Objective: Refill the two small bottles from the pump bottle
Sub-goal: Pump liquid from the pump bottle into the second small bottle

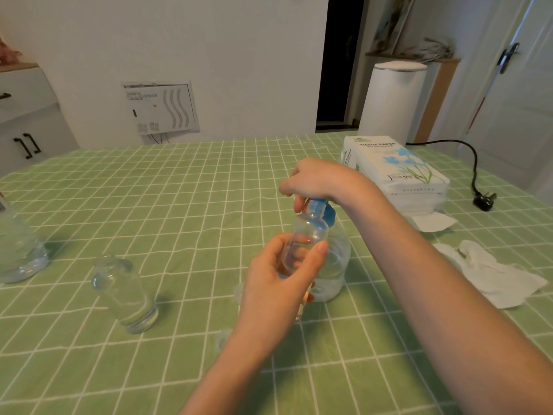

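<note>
The left hand [275, 286] grips a small clear plastic bottle [309, 232] against the blue-topped clear pump bottle [338, 259] — right hand [320, 178], fingers curled over its pump, probably pressing; nozzle hidden

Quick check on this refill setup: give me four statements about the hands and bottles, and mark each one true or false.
1. The left hand holds a small clear bottle up against the pump bottle. True.
2. The right hand lies flat on the cloth. False: it is on the blue pump head.
3. The second small bottle lies on its side. False: it stands upright.
4. A tissue pack lies beyond the right wrist. True.
</note>
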`<state>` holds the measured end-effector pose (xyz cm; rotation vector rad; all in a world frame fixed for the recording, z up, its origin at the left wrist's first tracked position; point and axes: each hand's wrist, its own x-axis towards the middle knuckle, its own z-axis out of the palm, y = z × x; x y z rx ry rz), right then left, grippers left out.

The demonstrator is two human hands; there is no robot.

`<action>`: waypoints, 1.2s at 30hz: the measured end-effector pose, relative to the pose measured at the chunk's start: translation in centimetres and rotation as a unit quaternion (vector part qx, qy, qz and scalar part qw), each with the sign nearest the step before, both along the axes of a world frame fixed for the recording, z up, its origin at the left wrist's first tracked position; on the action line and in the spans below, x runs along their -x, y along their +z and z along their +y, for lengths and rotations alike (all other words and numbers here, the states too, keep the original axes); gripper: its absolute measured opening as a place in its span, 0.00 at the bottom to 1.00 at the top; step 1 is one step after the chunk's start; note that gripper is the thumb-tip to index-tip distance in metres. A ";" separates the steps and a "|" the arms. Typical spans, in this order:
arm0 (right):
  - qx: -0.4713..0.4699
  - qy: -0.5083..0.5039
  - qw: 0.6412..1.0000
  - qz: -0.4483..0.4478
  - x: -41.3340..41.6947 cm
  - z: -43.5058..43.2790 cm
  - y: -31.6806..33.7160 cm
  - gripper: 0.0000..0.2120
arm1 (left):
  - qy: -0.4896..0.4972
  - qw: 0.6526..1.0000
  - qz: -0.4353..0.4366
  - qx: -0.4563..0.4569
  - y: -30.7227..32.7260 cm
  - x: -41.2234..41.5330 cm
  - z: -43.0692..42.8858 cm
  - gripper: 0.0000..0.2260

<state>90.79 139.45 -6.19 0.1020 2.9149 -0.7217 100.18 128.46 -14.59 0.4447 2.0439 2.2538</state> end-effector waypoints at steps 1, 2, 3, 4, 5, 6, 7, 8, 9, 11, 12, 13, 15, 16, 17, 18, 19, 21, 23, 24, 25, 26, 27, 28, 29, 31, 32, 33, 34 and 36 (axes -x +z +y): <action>0.003 0.000 1.000 -0.001 0.0 0.0 0.0 0.15 | 0.000 1.000 -0.001 0.000 0.0 0.0 0.0 0.16; 0.008 0.000 1.000 -0.001 0.0 0.0 0.0 0.15 | 0.001 1.000 -0.001 0.001 -0.1 0.0 0.0 0.17; 0.012 0.000 1.000 -0.002 0.0 0.0 -0.1 0.16 | 0.003 1.000 0.000 0.003 -0.2 0.0 0.0 0.17; 0.016 0.000 1.000 -0.005 0.0 0.0 -0.2 0.16 | 0.004 1.000 0.001 0.004 -0.2 0.0 0.0 0.17; 0.020 -0.001 1.000 -0.009 -0.1 -0.1 -0.4 0.16 | 0.006 1.000 0.002 0.004 -0.3 0.0 0.0 0.17; 0.025 -0.002 1.000 -0.013 -0.2 -0.1 -0.5 0.16 | 0.008 1.000 0.003 0.004 -0.4 -0.1 0.0 0.17; 0.030 -0.005 0.999 -0.015 -0.2 -0.1 -0.6 0.15 | 0.009 1.000 0.002 0.004 -0.4 -0.1 0.0 0.18; 0.033 -0.008 0.999 -0.015 -0.2 -0.1 -0.7 0.15 | 0.011 1.000 0.000 0.004 -0.5 -0.1 0.0 0.18; 0.034 -0.009 0.999 -0.014 -0.2 -0.1 -0.8 0.15 | 0.013 1.000 -0.003 0.003 -0.6 -0.1 0.0 0.18; 0.035 -0.009 0.999 -0.007 -0.2 0.0 -0.9 0.15 | 0.013 1.000 -0.006 0.003 -0.6 0.0 0.0 0.19; 0.035 -0.008 0.999 -0.002 -0.2 0.0 -1.0 0.15 | 0.012 1.000 -0.006 0.005 -0.6 0.0 0.1 0.19; 0.034 -0.007 0.999 0.003 -0.1 0.1 -0.9 0.15 | 0.010 1.000 -0.005 0.006 -0.6 0.0 0.1 0.19; 0.032 -0.007 0.999 0.016 0.0 0.2 -0.7 0.16 | 0.007 1.000 0.000 0.006 -0.5 0.0 0.0 0.18; 0.031 -0.007 0.999 0.021 0.0 0.3 -0.5 0.16 | 0.004 1.000 0.002 0.005 -0.5 0.0 0.0 0.17; 0.029 -0.007 0.999 0.024 0.1 0.3 -0.3 0.16 | 0.002 1.000 0.002 0.004 -0.4 0.0 0.0 0.16; 0.026 -0.006 0.999 0.022 0.1 0.3 -0.2 0.15 | 0.000 1.000 -0.001 0.001 -0.3 0.0 0.0 0.16; 0.023 -0.005 1.000 0.018 0.1 0.3 -0.1 0.15 | -0.002 1.000 -0.003 -0.002 -0.3 0.1 0.0 0.16; 0.024 -0.004 1.000 0.007 0.2 0.3 -0.1 0.15 | -0.001 1.000 -0.006 -0.004 -0.3 0.1 0.1 0.16; 0.024 -0.003 1.000 -0.003 0.1 0.2 -0.1 0.16 | 0.001 1.000 -0.009 -0.005 -0.2 0.1 0.1 0.16; 0.025 -0.003 1.000 -0.006 0.1 0.2 -0.2 0.16 | 0.000 1.000 -0.011 -0.005 -0.3 0.0 0.1 0.15; 0.029 -0.003 1.000 -0.008 0.1 0.2 -0.3 0.16 | 0.000 1.000 -0.013 -0.005 -0.3 0.0 0.1 0.15; 0.032 -0.004 0.999 -0.011 0.1 0.2 -0.4 0.16 | 0.000 1.000 -0.016 -0.004 -0.4 0.0 0.1 0.15; 0.036 -0.006 0.999 -0.015 0.0 0.2 -0.6 0.16 | 0.000 1.000 -0.017 -0.001 -0.4 0.0 0.1 0.15; 0.041 -0.009 0.999 -0.019 0.0 0.2 -0.8 0.16 | 0.000 1.000 -0.017 0.003 -0.5 0.0 0.1 0.15; 0.045 -0.013 0.999 -0.022 0.0 0.2 -0.9 0.16 | 0.001 1.000 -0.017 0.006 -0.5 0.0 0.1 0.15; 0.052 -0.017 0.998 -0.022 0.0 0.2 -1.1 0.16 | 0.004 1.000 -0.017 0.010 -0.6 -0.1 0.0 0.16; 0.057 -0.018 0.998 -0.020 0.0 0.2 -1.1 0.16 | 0.005 1.000 -0.017 0.010 -0.6 0.0 0.0 0.16; 0.065 -0.019 0.998 -0.017 0.0 0.2 -1.2 0.16 | 0.005 1.000 -0.017 0.010 -0.6 0.0 0.0 0.16; 0.077 -0.021 0.997 -0.012 0.0 0.2 -1.2 0.15 | 0.004 1.000 -0.017 0.010 -0.6 0.0 0.0 0.16; 0.106 -0.028 0.994 0.009 -0.1 0.3 -1.0 0.13 | 0.001 1.000 -0.015 0.008 -0.4 0.1 -0.1 0.16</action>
